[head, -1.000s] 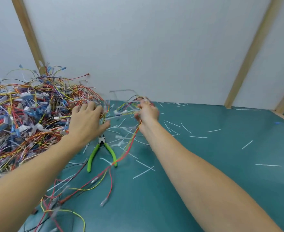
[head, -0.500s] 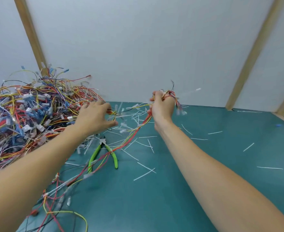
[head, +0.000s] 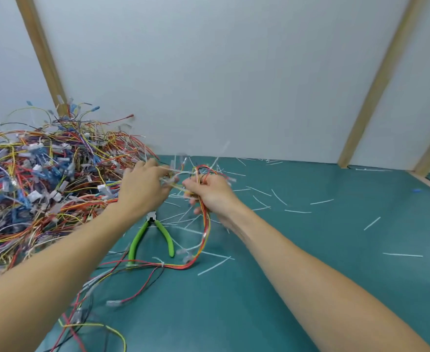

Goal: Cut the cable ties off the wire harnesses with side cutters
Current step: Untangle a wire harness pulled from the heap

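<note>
My right hand (head: 212,195) grips a red, orange and yellow wire harness (head: 205,229) that loops down over the green mat and trails off to the lower left. Close beside it, my left hand (head: 142,189) pinches the harness's upper end, where white connectors and ties bunch up. Between my forearms, on the mat, the side cutters (head: 151,236) with bright green handles lie spread apart, held by neither hand.
A big tangled pile of coloured harnesses (head: 36,184) fills the left side against the white wall. Several cut white cable ties (head: 213,265) lie scattered over the green mat (head: 335,250). Wooden battens (head: 376,82) run up the wall.
My right hand has come down and back to the left with the harness. My left hand has moved right to meet it, and both now hold the harness together.
</note>
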`<state>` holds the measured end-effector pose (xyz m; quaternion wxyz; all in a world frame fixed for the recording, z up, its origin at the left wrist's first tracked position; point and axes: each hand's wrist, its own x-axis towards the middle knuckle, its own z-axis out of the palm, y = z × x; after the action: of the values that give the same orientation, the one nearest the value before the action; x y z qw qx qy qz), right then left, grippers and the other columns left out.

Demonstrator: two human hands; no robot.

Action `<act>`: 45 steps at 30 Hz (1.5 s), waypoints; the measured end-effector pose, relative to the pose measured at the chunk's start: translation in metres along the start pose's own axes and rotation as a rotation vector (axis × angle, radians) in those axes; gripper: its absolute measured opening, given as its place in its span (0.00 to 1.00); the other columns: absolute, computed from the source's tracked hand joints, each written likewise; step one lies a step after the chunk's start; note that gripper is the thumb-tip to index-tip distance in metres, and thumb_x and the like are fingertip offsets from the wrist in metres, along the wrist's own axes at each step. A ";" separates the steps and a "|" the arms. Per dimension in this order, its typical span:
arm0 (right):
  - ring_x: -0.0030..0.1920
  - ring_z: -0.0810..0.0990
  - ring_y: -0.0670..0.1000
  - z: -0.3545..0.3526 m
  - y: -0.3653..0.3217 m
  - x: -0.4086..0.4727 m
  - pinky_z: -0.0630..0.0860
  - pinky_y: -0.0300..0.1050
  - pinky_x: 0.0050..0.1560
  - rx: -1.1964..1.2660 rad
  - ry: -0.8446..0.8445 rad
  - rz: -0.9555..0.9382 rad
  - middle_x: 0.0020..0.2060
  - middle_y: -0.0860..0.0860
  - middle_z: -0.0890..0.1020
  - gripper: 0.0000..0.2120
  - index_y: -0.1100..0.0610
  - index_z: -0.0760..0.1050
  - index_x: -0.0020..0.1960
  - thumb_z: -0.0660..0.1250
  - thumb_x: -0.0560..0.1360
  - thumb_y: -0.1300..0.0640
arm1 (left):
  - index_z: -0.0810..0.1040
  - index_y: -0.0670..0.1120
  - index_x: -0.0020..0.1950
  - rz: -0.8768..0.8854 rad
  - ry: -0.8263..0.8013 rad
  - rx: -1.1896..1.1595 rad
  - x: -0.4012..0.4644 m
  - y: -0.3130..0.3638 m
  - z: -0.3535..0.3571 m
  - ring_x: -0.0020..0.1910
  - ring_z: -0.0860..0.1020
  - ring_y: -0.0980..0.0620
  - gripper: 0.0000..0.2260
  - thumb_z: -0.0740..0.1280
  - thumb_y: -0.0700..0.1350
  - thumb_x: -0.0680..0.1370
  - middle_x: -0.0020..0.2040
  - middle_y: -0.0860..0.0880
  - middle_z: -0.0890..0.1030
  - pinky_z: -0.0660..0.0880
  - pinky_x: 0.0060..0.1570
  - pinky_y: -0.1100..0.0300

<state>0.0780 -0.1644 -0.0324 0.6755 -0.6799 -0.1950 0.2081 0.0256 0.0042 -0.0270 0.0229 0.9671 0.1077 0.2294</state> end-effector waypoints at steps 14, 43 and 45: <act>0.39 0.82 0.42 -0.012 0.014 0.000 0.79 0.38 0.35 0.437 0.147 0.013 0.43 0.49 0.86 0.02 0.53 0.79 0.50 0.71 0.80 0.59 | 0.82 0.52 0.57 0.137 0.206 -0.095 -0.004 0.021 0.003 0.66 0.73 0.46 0.11 0.70 0.50 0.76 0.58 0.50 0.81 0.56 0.74 0.40; 0.23 0.62 0.40 -0.055 -0.002 -0.008 0.56 0.31 0.20 0.575 0.144 -0.057 0.39 0.48 0.85 0.07 0.54 0.73 0.50 0.63 0.83 0.65 | 0.79 0.58 0.61 0.135 -0.159 0.007 0.010 -0.022 0.015 0.58 0.77 0.47 0.10 0.63 0.55 0.82 0.49 0.53 0.81 0.67 0.60 0.49; 0.21 0.60 0.40 -0.073 -0.012 -0.011 0.52 0.31 0.18 0.625 0.157 -0.074 0.36 0.48 0.84 0.08 0.54 0.75 0.48 0.61 0.85 0.58 | 0.73 0.54 0.69 0.063 -0.162 0.236 0.013 -0.037 0.022 0.68 0.72 0.45 0.16 0.60 0.57 0.82 0.64 0.49 0.77 0.57 0.72 0.40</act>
<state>0.1087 -0.2317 -0.0197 0.8716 -0.4461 -0.0936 0.1802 0.0395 0.0430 -0.0445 -0.0896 0.9813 0.1015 0.1369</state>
